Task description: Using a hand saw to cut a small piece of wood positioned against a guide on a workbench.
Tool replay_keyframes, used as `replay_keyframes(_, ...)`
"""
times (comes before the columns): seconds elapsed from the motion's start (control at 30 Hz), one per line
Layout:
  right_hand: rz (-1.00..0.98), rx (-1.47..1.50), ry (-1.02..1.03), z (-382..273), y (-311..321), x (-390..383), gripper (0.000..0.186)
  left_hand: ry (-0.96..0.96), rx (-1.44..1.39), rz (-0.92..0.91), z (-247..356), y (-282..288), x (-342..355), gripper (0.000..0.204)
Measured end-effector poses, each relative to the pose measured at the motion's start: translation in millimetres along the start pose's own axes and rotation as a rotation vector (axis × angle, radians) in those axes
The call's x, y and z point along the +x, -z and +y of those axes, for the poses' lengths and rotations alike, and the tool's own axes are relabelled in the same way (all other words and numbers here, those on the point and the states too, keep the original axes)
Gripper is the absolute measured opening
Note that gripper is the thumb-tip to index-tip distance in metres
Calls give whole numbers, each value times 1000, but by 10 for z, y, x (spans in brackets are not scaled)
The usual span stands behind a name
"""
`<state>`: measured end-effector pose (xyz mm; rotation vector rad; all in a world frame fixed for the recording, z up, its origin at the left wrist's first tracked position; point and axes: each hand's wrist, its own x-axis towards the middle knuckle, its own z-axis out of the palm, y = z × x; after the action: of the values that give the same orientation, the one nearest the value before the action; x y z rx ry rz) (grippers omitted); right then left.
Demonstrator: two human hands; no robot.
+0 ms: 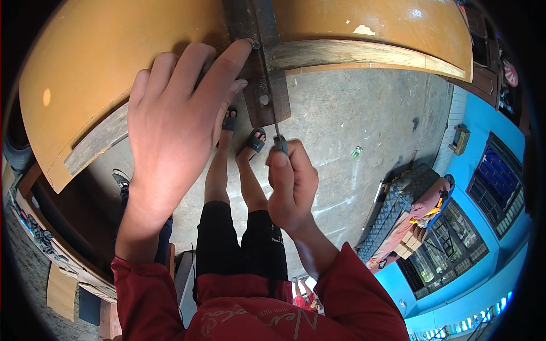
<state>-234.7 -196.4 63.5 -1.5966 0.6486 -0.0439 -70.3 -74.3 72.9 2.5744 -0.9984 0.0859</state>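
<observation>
My left hand (pixel 176 131) lies over the yellow board (pixel 96 51), fingers bent but apart. Its index fingertip touches a small bolt head (pixel 256 45) on a dark upright strip (pixel 274 94) with a hole. This strip crosses a pale, weathered wooden batten (pixel 375 54) along the board's edge. Below the strip, my right hand (pixel 293 187) is closed round the dark handle (pixel 280 145) of a tool, whose thin metal shaft runs up against the strip. Part of the strip is hidden by my left hand.
My sandalled feet (pixel 256 142) are on the concrete floor (pixel 352 113). Another person's shoe (pixel 120 178) is at left, beside a wooden furniture piece (pixel 68 227). Stacked cushions and boxes (pixel 406 210) stand by the blue wall (pixel 472 119) at right. A person in red (pixel 307 298) is behind me.
</observation>
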Motion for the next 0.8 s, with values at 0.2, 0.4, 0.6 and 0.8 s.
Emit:
replay_keyframes(0.2, -17, -21, 8, 82, 98, -138, 23, -13, 14, 33, -35, -69, -22, 45)
replay_keyframes(0.4, 4, -25, 18, 19, 52, -45, 28, -4, 5, -4, -2, 6, 4, 43)
replay_keyframes(0.6, -46, -37, -13, 26, 129, -79, 18, -2, 9, -7, 10, 9, -21, 43)
replay_keyframes(0.8, -61, -62, -23, -20, 145, -97, 17, 1, 2, -6, -9, 28, -9, 43)
